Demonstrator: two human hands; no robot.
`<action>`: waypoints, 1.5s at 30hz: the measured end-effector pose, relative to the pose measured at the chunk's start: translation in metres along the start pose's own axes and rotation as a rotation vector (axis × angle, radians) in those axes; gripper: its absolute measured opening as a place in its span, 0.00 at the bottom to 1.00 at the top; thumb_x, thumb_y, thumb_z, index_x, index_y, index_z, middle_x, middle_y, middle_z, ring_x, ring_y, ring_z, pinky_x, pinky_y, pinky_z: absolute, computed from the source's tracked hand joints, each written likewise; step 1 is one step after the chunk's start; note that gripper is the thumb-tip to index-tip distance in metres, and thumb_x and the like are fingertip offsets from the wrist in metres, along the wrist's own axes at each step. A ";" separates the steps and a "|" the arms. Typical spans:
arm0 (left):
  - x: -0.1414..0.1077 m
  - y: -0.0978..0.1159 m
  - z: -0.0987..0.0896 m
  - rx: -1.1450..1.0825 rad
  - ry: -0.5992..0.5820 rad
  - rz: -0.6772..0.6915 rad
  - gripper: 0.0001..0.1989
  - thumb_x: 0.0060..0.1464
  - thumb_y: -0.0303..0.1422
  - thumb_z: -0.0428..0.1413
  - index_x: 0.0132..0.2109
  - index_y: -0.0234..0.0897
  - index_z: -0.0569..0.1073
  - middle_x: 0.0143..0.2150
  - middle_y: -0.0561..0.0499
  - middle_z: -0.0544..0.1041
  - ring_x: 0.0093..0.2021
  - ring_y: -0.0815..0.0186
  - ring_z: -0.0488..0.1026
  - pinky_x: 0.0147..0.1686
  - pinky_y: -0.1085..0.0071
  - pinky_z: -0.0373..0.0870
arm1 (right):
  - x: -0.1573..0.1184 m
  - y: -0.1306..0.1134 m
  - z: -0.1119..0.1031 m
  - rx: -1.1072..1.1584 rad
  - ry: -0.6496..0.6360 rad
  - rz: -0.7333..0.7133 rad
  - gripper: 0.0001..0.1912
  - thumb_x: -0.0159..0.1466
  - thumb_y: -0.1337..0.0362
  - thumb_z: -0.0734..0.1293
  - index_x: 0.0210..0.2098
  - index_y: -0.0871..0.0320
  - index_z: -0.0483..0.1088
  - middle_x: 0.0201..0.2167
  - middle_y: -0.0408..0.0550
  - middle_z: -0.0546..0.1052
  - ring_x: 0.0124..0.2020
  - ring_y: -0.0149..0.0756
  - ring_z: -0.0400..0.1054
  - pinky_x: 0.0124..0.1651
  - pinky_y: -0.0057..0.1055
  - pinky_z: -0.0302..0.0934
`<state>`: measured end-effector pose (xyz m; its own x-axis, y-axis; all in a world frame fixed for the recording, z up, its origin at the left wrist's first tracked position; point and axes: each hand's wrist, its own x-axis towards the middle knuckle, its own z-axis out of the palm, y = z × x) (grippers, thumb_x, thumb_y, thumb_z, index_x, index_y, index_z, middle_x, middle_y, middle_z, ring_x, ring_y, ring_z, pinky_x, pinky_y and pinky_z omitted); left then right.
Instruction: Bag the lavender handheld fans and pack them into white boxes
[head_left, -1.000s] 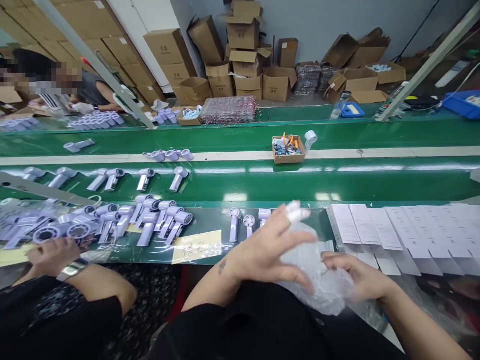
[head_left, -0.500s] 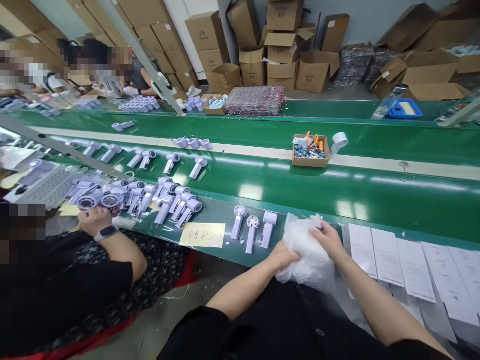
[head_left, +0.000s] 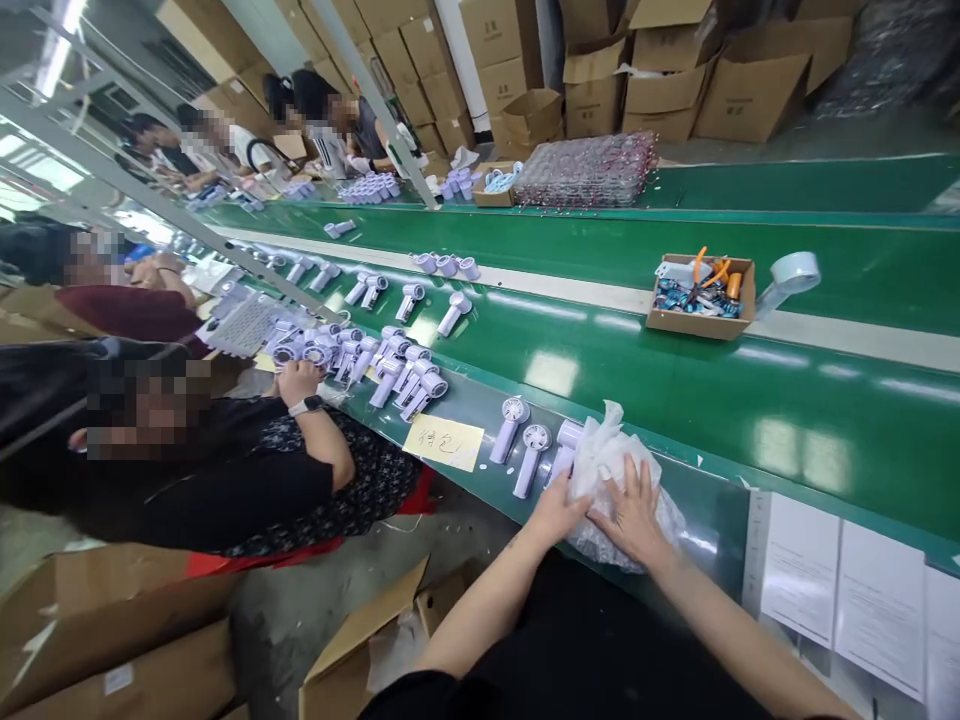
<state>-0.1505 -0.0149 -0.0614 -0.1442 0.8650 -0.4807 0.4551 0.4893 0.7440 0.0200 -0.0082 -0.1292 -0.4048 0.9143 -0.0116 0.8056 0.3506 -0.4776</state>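
A crumpled white translucent plastic bag [head_left: 609, 455] lies on the bench edge in front of me. My left hand [head_left: 556, 512] grips its left lower side, thumb toward the middle. Spread over the bag's front is my right hand [head_left: 636, 512], its palm down and fingers apart. What the bag contains cannot be made out. Just left of it are three lilac handheld fans: one fan [head_left: 568, 436] partly covered by the bag and my left hand, a middle fan [head_left: 534, 460] and a left fan [head_left: 511, 428] with their round grilles facing up.
A yellow handwritten note [head_left: 444, 443] lies left of the fans, beyond it a pile of fans [head_left: 405, 370]. Printed sheets [head_left: 802, 565] lie at right. A carton of tools [head_left: 701, 318] and a tape roll [head_left: 793, 275] stand across the green belt. A co-worker's hand [head_left: 300, 382] is at left.
The bag has come down onto the bench, over part of the right-hand fan. My right hand has let go of its upper edge and now lies flat on it. The view has swung left.
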 end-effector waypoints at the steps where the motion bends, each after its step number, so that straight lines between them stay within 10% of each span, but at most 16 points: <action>1: -0.005 -0.007 -0.012 0.078 0.095 0.011 0.21 0.56 0.39 0.51 0.54 0.35 0.68 0.53 0.44 0.73 0.54 0.58 0.69 0.55 0.63 0.63 | 0.006 0.001 0.003 -0.017 0.009 -0.031 0.36 0.56 0.44 0.64 0.60 0.51 0.60 0.69 0.56 0.35 0.66 0.67 0.25 0.56 0.70 0.37; 4: -0.003 -0.022 -0.043 0.404 0.328 -0.034 0.20 0.61 0.40 0.43 0.52 0.33 0.68 0.52 0.39 0.72 0.54 0.57 0.68 0.54 0.62 0.62 | 0.020 0.001 0.006 -0.062 0.031 -0.069 0.34 0.51 0.47 0.69 0.56 0.48 0.64 0.69 0.54 0.39 0.66 0.67 0.26 0.57 0.70 0.32; 9: 0.025 -0.034 -0.057 0.736 0.067 -0.217 0.21 0.56 0.44 0.51 0.49 0.30 0.66 0.44 0.36 0.75 0.45 0.51 0.73 0.43 0.61 0.67 | 0.027 -0.004 0.003 -0.087 0.036 -0.070 0.33 0.51 0.50 0.70 0.55 0.48 0.65 0.69 0.53 0.38 0.66 0.65 0.26 0.58 0.67 0.33; 14: 0.012 -0.028 -0.068 0.660 0.094 -0.025 0.19 0.59 0.46 0.43 0.43 0.34 0.66 0.38 0.41 0.77 0.41 0.54 0.75 0.37 0.65 0.67 | 0.009 -0.009 -0.015 -0.143 0.115 -0.003 0.48 0.51 0.42 0.67 0.63 0.56 0.48 0.68 0.61 0.32 0.66 0.64 0.20 0.59 0.68 0.27; 19: 0.023 0.019 -0.031 0.787 -0.162 0.383 0.22 0.59 0.46 0.44 0.49 0.33 0.64 0.44 0.39 0.75 0.45 0.54 0.74 0.42 0.63 0.67 | -0.010 -0.008 -0.004 -0.140 0.076 0.373 0.57 0.51 0.39 0.64 0.66 0.64 0.32 0.68 0.65 0.40 0.67 0.62 0.24 0.60 0.65 0.29; 24: 0.042 0.050 0.010 0.907 -0.346 0.286 0.21 0.58 0.40 0.48 0.51 0.26 0.64 0.46 0.34 0.75 0.47 0.53 0.73 0.43 0.63 0.68 | -0.003 0.008 0.019 -0.083 -0.015 0.500 0.60 0.50 0.40 0.64 0.66 0.64 0.28 0.68 0.65 0.41 0.67 0.60 0.29 0.61 0.61 0.33; 27: 0.038 0.048 -0.018 0.880 -0.337 0.329 0.24 0.56 0.48 0.47 0.49 0.32 0.66 0.44 0.38 0.76 0.46 0.52 0.74 0.43 0.63 0.68 | 0.001 0.013 0.017 -0.059 -0.021 0.495 0.61 0.48 0.39 0.65 0.66 0.63 0.30 0.68 0.64 0.40 0.67 0.60 0.28 0.61 0.63 0.33; 30: 0.041 0.028 -0.074 0.844 -0.069 0.330 0.23 0.61 0.48 0.39 0.47 0.35 0.67 0.43 0.40 0.75 0.45 0.54 0.74 0.43 0.62 0.67 | -0.007 0.009 0.006 -0.031 0.043 0.489 0.60 0.47 0.37 0.65 0.66 0.62 0.35 0.68 0.63 0.39 0.67 0.63 0.26 0.60 0.65 0.33; 34: 0.071 -0.015 -0.131 0.763 0.088 0.063 0.25 0.50 0.47 0.56 0.47 0.31 0.66 0.48 0.34 0.72 0.50 0.49 0.70 0.45 0.61 0.66 | -0.039 -0.007 -0.016 0.043 0.345 0.460 0.44 0.53 0.40 0.63 0.59 0.62 0.54 0.65 0.64 0.51 0.66 0.59 0.38 0.61 0.59 0.40; 40: 0.076 -0.036 -0.136 0.495 0.013 -0.067 0.15 0.57 0.42 0.49 0.41 0.34 0.68 0.40 0.42 0.76 0.41 0.59 0.74 0.37 0.69 0.67 | -0.084 -0.051 -0.038 0.693 0.705 0.838 0.19 0.56 0.49 0.66 0.40 0.56 0.70 0.35 0.50 0.76 0.38 0.42 0.70 0.46 0.41 0.64; 45: 0.007 -0.006 -0.068 0.080 -0.354 0.166 0.17 0.55 0.44 0.52 0.40 0.33 0.70 0.32 0.51 0.75 0.32 0.67 0.72 0.29 0.74 0.66 | -0.072 -0.084 -0.049 1.692 0.426 0.825 0.21 0.53 0.49 0.70 0.41 0.53 0.68 0.43 0.48 0.77 0.42 0.41 0.72 0.43 0.39 0.68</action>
<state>-0.2140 -0.0039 -0.0376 0.2425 0.8329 -0.4974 0.5156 0.3236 0.7933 0.0026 -0.0937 -0.0456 0.1250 0.7997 -0.5873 -0.5845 -0.4190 -0.6949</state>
